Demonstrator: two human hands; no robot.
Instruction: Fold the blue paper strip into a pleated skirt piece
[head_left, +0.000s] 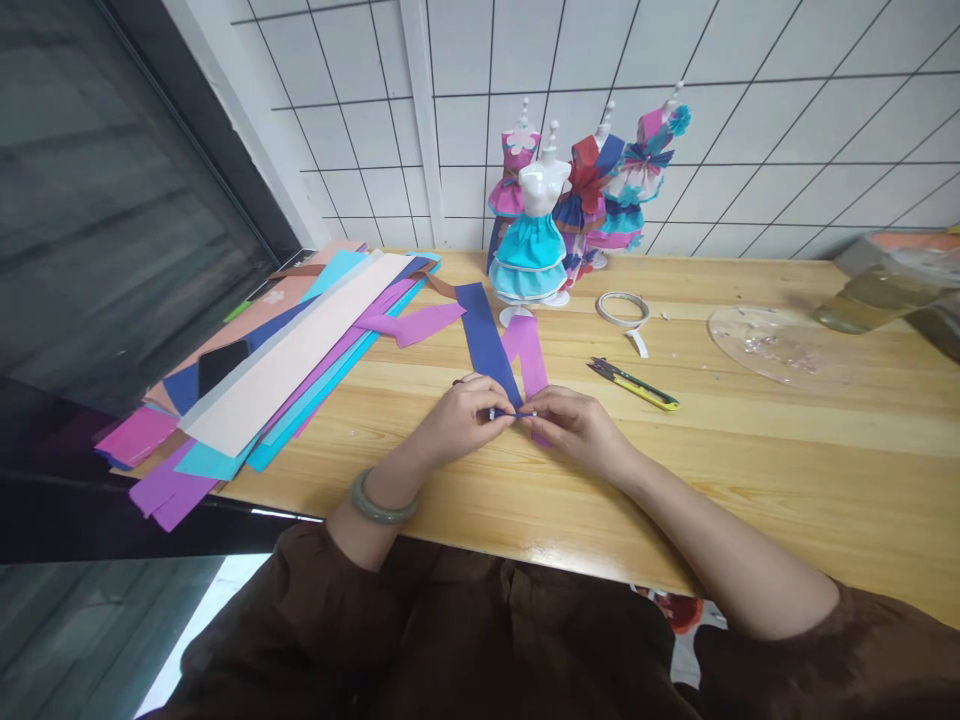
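Wooden tabletop (pixel 795 470): left hand (pixel 459 425) and right hand (pixel 581 428), both nearly closed, pinch near end of navy paper strip (pixel 484 335); purple strip (pixel 531 350) alongside.

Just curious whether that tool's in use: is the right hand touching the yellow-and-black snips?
Apart. The head view plainly shows wooden table between the right hand and the yellow-and-black snips.

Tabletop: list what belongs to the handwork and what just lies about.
Likely belonging: blue strip, pinched by left hand and right hand; purple strip beside it; perhaps tape roll, yellow-and-black tool.

Apparently just about: clear dish; mannequins.
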